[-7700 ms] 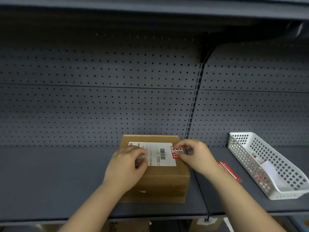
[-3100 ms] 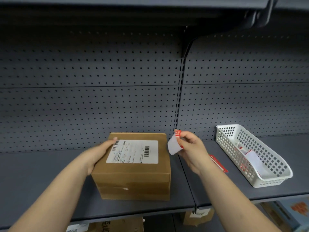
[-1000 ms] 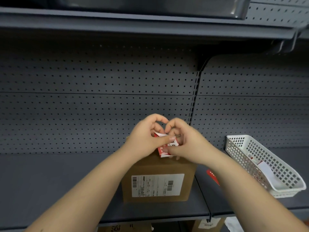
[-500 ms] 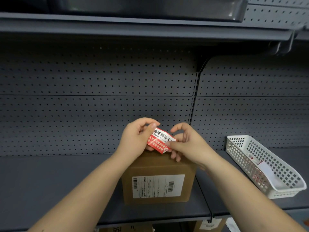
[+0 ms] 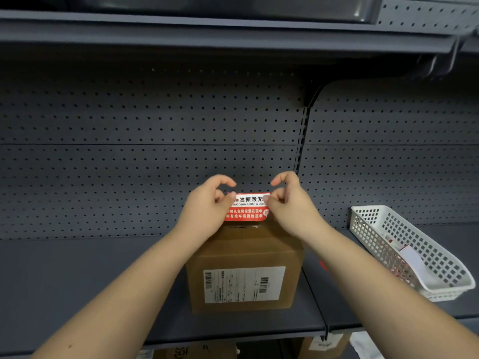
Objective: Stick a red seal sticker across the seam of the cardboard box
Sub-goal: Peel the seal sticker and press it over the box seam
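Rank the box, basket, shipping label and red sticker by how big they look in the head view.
1. Basket and box: too close to call.
2. Shipping label.
3. Red sticker, though held up nearer the camera.

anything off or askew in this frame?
Nothing stands out. The red seal sticker is held level between the left hand and right hand above the cardboard box. The white basket sits angled on the shelf, not spilled.
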Tool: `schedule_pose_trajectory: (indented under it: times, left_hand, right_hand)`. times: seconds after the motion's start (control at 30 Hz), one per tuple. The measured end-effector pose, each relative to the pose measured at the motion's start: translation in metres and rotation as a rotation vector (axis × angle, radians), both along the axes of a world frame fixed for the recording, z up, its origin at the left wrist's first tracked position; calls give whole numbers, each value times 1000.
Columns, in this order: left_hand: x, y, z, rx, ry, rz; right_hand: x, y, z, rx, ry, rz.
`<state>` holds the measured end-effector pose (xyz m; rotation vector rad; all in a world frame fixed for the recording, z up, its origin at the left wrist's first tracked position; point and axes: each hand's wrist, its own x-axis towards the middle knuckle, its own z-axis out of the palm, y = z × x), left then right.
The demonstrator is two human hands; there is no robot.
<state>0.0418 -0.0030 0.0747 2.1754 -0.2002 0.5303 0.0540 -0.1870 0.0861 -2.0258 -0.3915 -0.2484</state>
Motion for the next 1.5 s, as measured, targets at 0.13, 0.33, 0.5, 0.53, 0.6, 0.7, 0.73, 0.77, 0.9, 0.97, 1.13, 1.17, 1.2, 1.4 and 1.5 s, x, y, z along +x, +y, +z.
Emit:
schedule_pose_trajectory:
  times: [0.13,0.33,0.5,0.53,0.6,0.7,0.73,0.77,0.9,0.97,1.13,1.17,1.2,1.4,1.5]
  left_hand:
    - [5,0,-7,215,59,22]
    - [10,0,-17,255,171,1]
    - [12,0,-21,273,183,11]
    - [12,0,-23,280,175,14]
    - [12,-2,-25,288,157,21]
    - [11,-2,-26,275,151,24]
    - [11,-1,-26,268,154,23]
    - [11,-1,-26,262,158,23]
    - [12,-2,-26,286,165,28]
    - [12,-2,-27,327,160,32]
    - [12,-2,-29,380,125,38]
    - [12,-2,-29,382,124,35]
    - [12,-2,-29,385,122,34]
    - [11,-3,-26,376,137,59]
    - [7,0,-19,262,172,46]
  right_hand:
    - [6,2,-4,-119,12,12]
    - [10,5,-19,-271,63,35]
    - [14,4,-21,-306,99,49]
    - [15,4,-21,-329,104,52]
    - [16,3,-23,-372,106,54]
    - [21,3,-23,-413,114,59]
    - [22,4,-22,-424,121,61]
    - [23,4,-21,-433,128,63]
    - [25,5,-20,-459,141,71]
    - [24,6,-21,-473,128,68]
    - [22,6,-28,-490,65,44]
    - [22,6,-29,-491,50,44]
    - [22,6,-30,-495,35,42]
    - [20,8,-38,-535,-37,45]
    - [19,1,-28,-450,21,86]
